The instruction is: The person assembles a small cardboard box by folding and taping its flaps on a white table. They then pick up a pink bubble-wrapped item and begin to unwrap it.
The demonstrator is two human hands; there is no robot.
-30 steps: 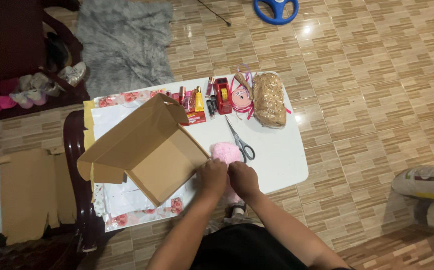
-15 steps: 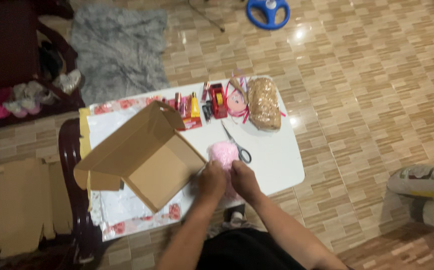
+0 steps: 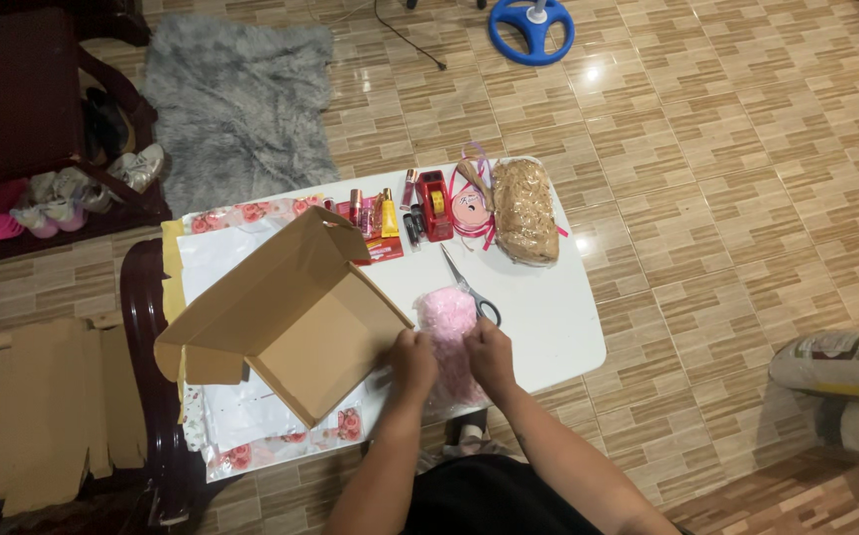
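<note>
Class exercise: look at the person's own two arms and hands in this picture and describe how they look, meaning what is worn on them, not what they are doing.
Both forearms are bare to the frame's lower edge, with no sleeves in view. The left hand and right hand wear no gloves. No watch, bracelet or ring can be made out, though the fingers are too small to be sure. A dark garment shows at the body between the arms.

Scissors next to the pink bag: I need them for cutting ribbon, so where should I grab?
Take the scissors by the grey loop handles, nearest the right hand. The blades point away toward the tape dispenser, so come from the near table edge.
</note>
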